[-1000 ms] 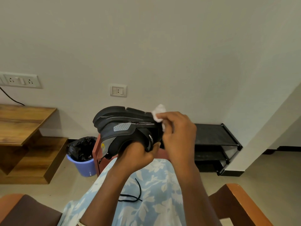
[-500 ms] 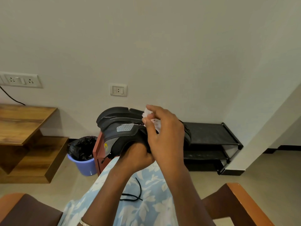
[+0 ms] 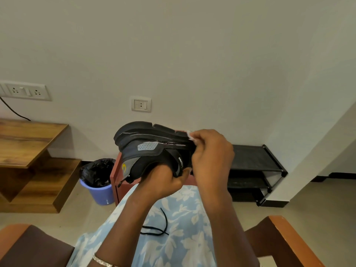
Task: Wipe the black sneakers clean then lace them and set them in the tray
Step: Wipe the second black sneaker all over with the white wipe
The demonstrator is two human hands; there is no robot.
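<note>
A black sneaker [image 3: 148, 147] with a grey patch and yellow logo is held upside down in front of me, sole upward. My left hand [image 3: 163, 181] grips it from below at the collar. My right hand [image 3: 211, 153] pinches a small white wipe [image 3: 190, 135] against the sole's edge on the right end of the shoe. A loose black lace [image 3: 157, 227] lies on my lap, on the blue floral cloth. The other sneaker and a tray are not in sight.
A black shoe rack [image 3: 254, 170] stands against the wall at right. A blue bin [image 3: 99, 182] with a black liner sits on the floor beside a reddish-brown box [image 3: 117, 180]. A wooden stepped shelf [image 3: 28, 147] is at left. Chair arms [image 3: 289, 241] flank me.
My right hand slid the wipe left along the sole edge, then back to the right end. The shoe stayed in my left hand, shifting only slightly.
</note>
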